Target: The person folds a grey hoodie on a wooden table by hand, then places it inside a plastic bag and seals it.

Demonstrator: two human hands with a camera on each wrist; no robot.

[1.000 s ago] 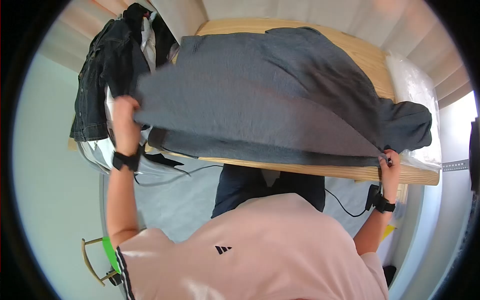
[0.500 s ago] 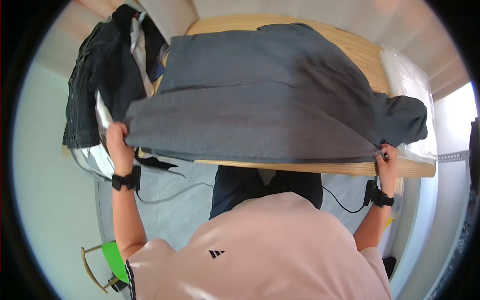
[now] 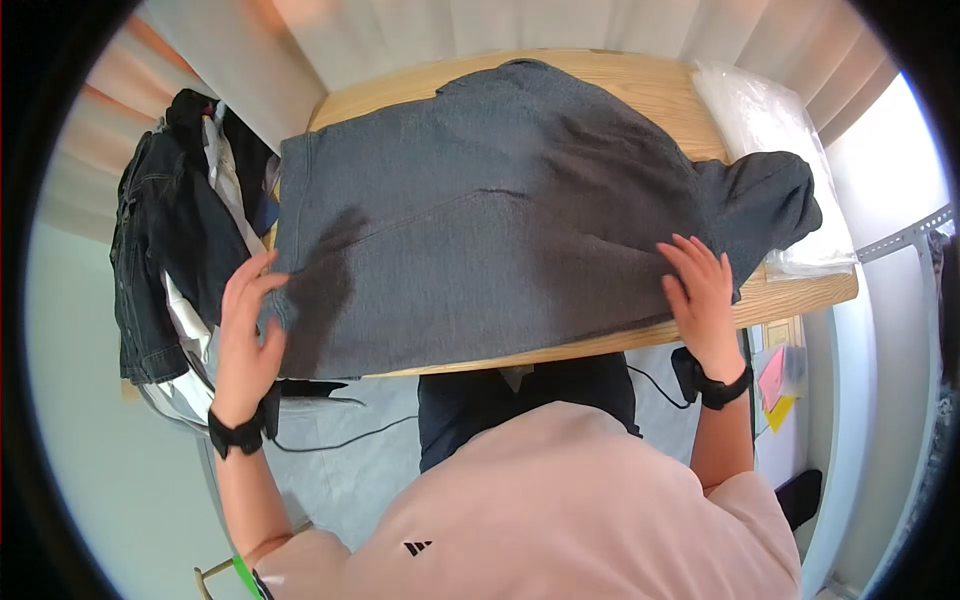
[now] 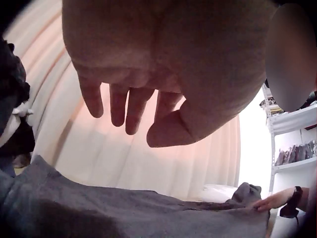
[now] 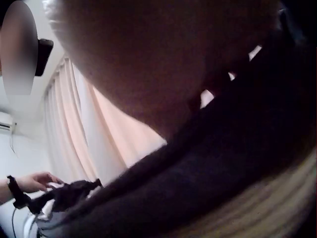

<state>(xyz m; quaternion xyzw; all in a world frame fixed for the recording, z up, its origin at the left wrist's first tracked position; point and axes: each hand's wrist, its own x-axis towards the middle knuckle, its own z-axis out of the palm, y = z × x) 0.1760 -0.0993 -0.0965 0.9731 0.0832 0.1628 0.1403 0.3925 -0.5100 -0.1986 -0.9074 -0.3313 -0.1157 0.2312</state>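
A dark grey hoodie (image 3: pixel 450 260) lies spread out on a wooden table (image 3: pixel 640 72), its hood (image 3: pixel 775 195) bunched at the right end and its hem at the left. By the hem corner, my left hand (image 3: pixel 250 335) has its fingers extended and holds nothing. The left wrist view shows this hand (image 4: pixel 163 74) raised above the cloth, thumb bent inward. My right hand (image 3: pixel 705 305) is over the near edge close to the hood, fingers spread and fingertips right at the fabric. Dark, close cloth (image 5: pixel 198 173) fills much of the right wrist view.
Dark jackets and other clothes (image 3: pixel 185 260) hang in a heap left of the table. A clear plastic bag (image 3: pixel 745 115) lies at the right end, partly under the hood. Curtains (image 3: pixel 520 25) stand behind the table, and a metal rack (image 3: pixel 905 240) is at the far right.
Both hands have let go of the hoodie's near edge. The lifted near part now lies flat on the table. My right hand has moved left, and its fingers have spread.
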